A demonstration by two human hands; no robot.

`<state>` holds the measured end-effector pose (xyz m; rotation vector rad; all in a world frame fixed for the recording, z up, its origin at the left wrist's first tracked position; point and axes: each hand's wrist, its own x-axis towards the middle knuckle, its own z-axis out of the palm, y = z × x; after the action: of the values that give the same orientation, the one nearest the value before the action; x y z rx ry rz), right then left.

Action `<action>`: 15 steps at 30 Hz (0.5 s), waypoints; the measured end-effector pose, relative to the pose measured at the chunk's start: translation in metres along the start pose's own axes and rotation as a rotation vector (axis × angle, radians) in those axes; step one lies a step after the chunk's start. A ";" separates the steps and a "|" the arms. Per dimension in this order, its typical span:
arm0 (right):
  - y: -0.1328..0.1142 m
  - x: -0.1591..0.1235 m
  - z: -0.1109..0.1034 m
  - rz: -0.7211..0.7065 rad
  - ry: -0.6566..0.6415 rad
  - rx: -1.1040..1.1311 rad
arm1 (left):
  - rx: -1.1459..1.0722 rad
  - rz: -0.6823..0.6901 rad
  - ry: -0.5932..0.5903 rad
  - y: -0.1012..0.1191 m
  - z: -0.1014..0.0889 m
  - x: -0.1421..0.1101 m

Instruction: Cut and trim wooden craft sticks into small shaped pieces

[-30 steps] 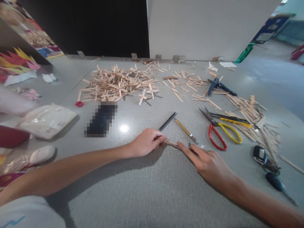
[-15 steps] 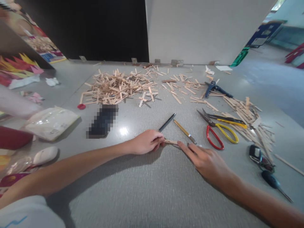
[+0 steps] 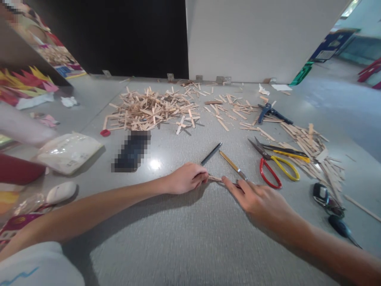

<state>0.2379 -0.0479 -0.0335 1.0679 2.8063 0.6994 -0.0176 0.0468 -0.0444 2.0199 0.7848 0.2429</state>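
Note:
My left hand (image 3: 189, 178) is closed in a pinch around one end of a thin wooden craft stick (image 3: 215, 178), just above the grey table. At the stick's other end is my right hand (image 3: 257, 198), index finger on top and the remaining fingers curled; its thumb is hidden. Part of the stick runs under those fingers. Just beyond the hands lie a dark pen (image 3: 211, 153) and a gold-coloured craft knife (image 3: 231, 163). Snips with one red and one yellow handle (image 3: 269, 163) rest to the right of them.
A large heap of wooden sticks (image 3: 154, 107) lies toward the back, with more sticks (image 3: 306, 143) on the right. Blue pliers (image 3: 268, 113), keys (image 3: 323, 196), a blurred-out dark phone-like object (image 3: 132, 151), a plastic packet (image 3: 70, 153) and a white mouse (image 3: 61, 192) lie around. An upright board (image 3: 262, 39) stands behind.
The view has shifted slightly. The stick's right end now shows under my right fingers, tilted a little more; both hands stay almost in place.

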 end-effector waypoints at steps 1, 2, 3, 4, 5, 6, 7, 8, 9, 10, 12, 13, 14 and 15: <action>0.000 0.002 -0.001 -0.013 0.005 -0.012 | 0.005 0.002 0.001 0.000 0.000 0.000; 0.000 0.004 -0.002 -0.018 0.013 -0.027 | 0.010 0.004 0.004 0.000 0.001 0.000; 0.000 0.007 -0.004 -0.009 0.017 -0.045 | 0.015 0.007 0.007 0.000 0.001 -0.001; -0.002 0.010 -0.006 0.010 0.015 -0.065 | 0.021 0.010 0.010 0.000 0.002 -0.001; -0.004 0.013 -0.008 0.035 0.005 -0.084 | 0.027 0.013 0.013 0.000 0.002 -0.001; -0.006 0.016 -0.010 0.060 -0.015 -0.095 | 0.033 0.015 0.016 0.000 0.003 -0.002; -0.008 0.020 -0.011 0.083 -0.052 -0.090 | 0.039 0.016 0.019 -0.001 0.003 -0.002; -0.010 0.023 -0.012 0.104 -0.103 -0.071 | 0.045 0.015 0.023 -0.001 0.003 -0.002; -0.011 0.026 -0.011 0.117 -0.159 -0.045 | 0.053 0.015 0.028 -0.001 0.003 -0.002; -0.010 0.029 -0.010 0.124 -0.211 -0.016 | 0.061 0.013 0.034 -0.002 0.003 -0.002; -0.008 0.033 -0.005 0.124 -0.283 0.027 | 0.083 0.012 0.047 -0.003 0.004 -0.001; -0.006 0.034 -0.003 0.116 -0.297 0.038 | 0.095 0.011 0.055 -0.003 0.004 -0.001; -0.005 0.036 -0.002 0.109 -0.304 0.043 | 0.110 0.010 0.065 -0.004 0.005 -0.001; -0.004 0.036 -0.002 0.105 -0.313 0.048 | 0.126 0.009 0.078 -0.004 0.007 -0.001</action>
<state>0.2074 -0.0279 -0.0296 1.2203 2.5279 0.4289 -0.0166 0.0429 -0.0512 2.1437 0.8583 0.2845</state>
